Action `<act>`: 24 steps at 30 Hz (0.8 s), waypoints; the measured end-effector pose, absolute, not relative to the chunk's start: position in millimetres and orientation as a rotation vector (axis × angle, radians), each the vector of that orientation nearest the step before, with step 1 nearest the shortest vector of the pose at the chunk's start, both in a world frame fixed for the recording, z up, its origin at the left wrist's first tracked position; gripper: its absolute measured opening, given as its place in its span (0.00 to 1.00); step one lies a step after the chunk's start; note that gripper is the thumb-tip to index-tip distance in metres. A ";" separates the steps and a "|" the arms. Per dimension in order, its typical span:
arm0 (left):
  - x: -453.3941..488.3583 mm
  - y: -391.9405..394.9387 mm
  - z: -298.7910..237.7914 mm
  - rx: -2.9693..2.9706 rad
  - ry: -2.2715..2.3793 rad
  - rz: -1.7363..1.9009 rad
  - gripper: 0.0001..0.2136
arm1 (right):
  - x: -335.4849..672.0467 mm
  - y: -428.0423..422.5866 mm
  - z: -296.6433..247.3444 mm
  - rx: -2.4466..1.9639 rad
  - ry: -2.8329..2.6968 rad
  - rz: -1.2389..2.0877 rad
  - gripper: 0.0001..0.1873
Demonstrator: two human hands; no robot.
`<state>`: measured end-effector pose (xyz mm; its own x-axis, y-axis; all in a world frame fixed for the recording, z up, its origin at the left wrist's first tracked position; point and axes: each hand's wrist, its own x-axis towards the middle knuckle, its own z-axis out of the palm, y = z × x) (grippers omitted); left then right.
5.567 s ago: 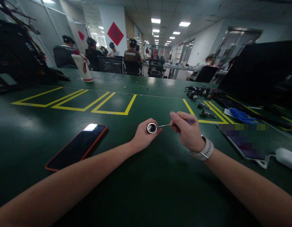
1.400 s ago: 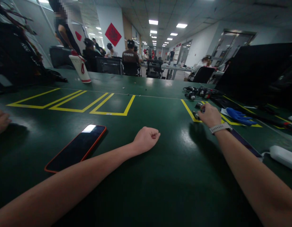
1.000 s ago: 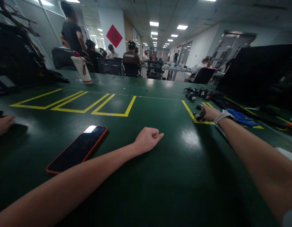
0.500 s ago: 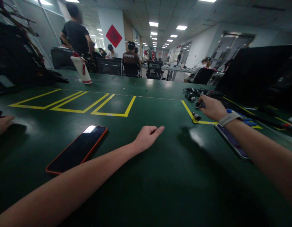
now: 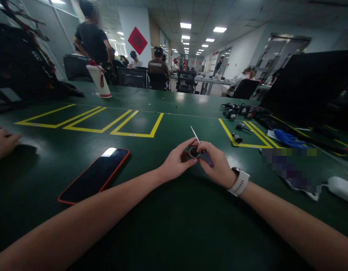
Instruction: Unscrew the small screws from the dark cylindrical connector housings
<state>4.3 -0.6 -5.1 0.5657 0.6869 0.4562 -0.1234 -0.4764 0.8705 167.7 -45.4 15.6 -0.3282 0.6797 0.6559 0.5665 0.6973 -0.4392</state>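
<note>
In front of me my left hand (image 5: pixel 178 160) and my right hand (image 5: pixel 216 163) meet just above the green table. Between their fingertips is a round metal connector part (image 5: pixel 194 152), its dark ring-shaped opening facing me. My left thumb and fingers are closed around its left side. My right hand holds a small screwdriver (image 5: pixel 209 159) with a dark purple handle; its thin shaft slants up and left past the part. My right fingers also touch the connector part's right side. Inside the yellow-taped area to the right lie another metal connector part (image 5: pixel 237 138) and a dark piece with a thin rod (image 5: pixel 243 127).
An orange-edged phone (image 5: pixel 97 175) lies by my left forearm. Blue gloves (image 5: pixel 289 137), black cables with connectors (image 5: pixel 233 111) and a white adapter (image 5: pixel 341 189) are to the right. A white tumbler (image 5: pixel 99 81) stands at the back left. Another person's hand (image 5: pixel 4 145) rests far left.
My right hand has come from the taped area at right to meet my left hand. The connector part and screwdriver now show between my hands; my left fingers have closed on the part.
</note>
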 end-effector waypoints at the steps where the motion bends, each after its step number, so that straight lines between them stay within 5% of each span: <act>1: 4.7 0.1 -6.1 1.816 0.461 1.034 0.29 | 168.7 -45.1 13.1 -0.962 -2.007 0.192 0.16; 8: 6.9 3.4 -9.3 1.882 0.562 1.103 0.30 | 167.9 -51.3 12.6 -0.910 -1.820 0.391 0.13; 11: 5.2 5.6 -6.7 1.992 0.770 1.162 0.23 | 170.0 -61.7 23.3 -0.912 -1.688 0.421 0.02; 15: 3.2 8.3 -4.6 2.085 0.896 1.151 0.11 | 172.0 -72.7 33.6 -0.911 -1.659 0.515 0.18; 24: 5.0 3.7 -0.7 2.256 0.893 1.078 0.11 | 161.7 -76.5 33.3 -0.967 -1.723 0.605 0.19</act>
